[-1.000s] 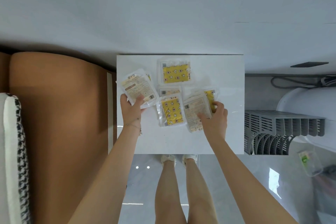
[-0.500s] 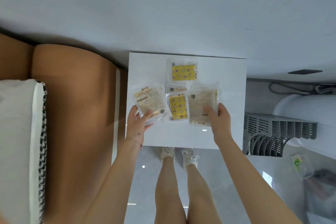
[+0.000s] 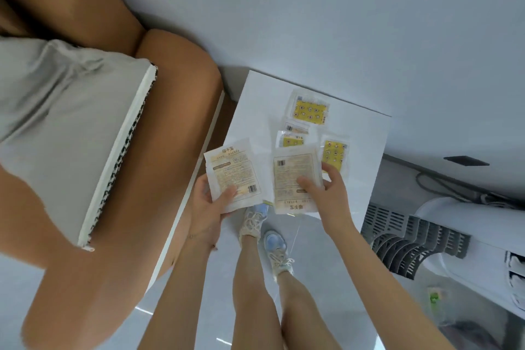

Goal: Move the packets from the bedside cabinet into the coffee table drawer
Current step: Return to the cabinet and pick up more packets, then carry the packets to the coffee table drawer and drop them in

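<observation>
My left hand (image 3: 208, 204) grips a cream printed packet (image 3: 234, 172), lifted over the front left corner of the white bedside cabinet (image 3: 255, 99). A second cream packet (image 3: 294, 176) is pinched in my right hand (image 3: 326, 193), thumb on top, above the cabinet's front edge. Three yellow star-patterned packets still lie on the cabinet: one at the back (image 3: 310, 109), one in the middle (image 3: 291, 139) partly covered, one at the right (image 3: 335, 155). A small pale packet (image 3: 297, 128) lies between them. No coffee table or drawer shows in this view.
A brown sofa arm (image 3: 176, 88) with a grey cushion (image 3: 65, 119) stands left of the cabinet. A white appliance with a grey grille (image 3: 420, 239) sits to the right, with a cable behind it. My legs and shoes (image 3: 255, 224) stand on the glossy floor.
Both hands have lifted their cream packets off the cabinet top and drawn them toward me. The view has swung left, showing more of the sofa and cushion.
</observation>
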A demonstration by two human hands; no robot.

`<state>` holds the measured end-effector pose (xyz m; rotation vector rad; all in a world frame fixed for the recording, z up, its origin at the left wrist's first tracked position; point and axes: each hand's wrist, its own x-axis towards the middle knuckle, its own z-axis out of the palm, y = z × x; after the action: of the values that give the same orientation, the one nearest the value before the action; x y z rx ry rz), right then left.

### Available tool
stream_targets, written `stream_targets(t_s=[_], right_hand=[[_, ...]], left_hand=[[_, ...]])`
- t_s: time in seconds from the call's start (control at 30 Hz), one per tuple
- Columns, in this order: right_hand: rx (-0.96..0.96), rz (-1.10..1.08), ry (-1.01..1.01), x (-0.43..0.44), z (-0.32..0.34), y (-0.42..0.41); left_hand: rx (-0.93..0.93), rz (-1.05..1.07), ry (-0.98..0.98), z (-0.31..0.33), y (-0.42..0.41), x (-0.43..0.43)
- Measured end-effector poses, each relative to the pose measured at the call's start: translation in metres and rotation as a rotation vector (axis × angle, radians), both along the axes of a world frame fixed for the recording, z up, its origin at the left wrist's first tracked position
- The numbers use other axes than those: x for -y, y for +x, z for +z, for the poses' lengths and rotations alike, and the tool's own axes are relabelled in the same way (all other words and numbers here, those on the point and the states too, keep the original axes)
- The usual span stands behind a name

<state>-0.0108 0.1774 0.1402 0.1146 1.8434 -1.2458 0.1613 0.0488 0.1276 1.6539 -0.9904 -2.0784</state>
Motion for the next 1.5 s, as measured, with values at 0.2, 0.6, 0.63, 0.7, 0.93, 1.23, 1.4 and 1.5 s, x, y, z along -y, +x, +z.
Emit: stream_targets(t_s=[0.2, 0.6, 0.63, 0.7, 0.93, 1.23, 1.4, 1.5], right_hand=[[-0.004, 0.223, -0.01, -0.007, 0.048, 0.037], [-0.036, 0.706, -0.071, 0.04, 0.109, 0.147], [-0.046, 0.744, -0.072, 0.045, 0.106, 0.163], [-0.066, 0.78, -0.072, 0.051, 0.102, 0.183], [-0.078, 0.866, -0.053, 0.053, 0.094, 0.294], [-0.096, 0.949, -0.046, 0.045, 0.091, 0.454], [-0.051, 0.949, -0.078, 0.047, 0.094, 0.545], [-0.043, 0.978, -0.105, 0.053, 0.097, 0.592]], left_hand=[[-0.023, 0.125, 0.002, 0.045, 0.071, -0.044], [-0.037, 0.466, -0.047, 0.1, 0.2, -0.075], [-0.038, 0.498, -0.055, 0.098, 0.214, -0.078], [-0.042, 0.535, -0.068, 0.095, 0.229, -0.08], [-0.051, 0.706, -0.073, 0.082, 0.335, -0.104], [0.049, 0.721, -0.077, 0.082, 0.507, -0.134], [0.087, 0.76, -0.09, 0.089, 0.599, -0.142], [0.08, 0.791, -0.087, 0.09, 0.645, -0.147]])
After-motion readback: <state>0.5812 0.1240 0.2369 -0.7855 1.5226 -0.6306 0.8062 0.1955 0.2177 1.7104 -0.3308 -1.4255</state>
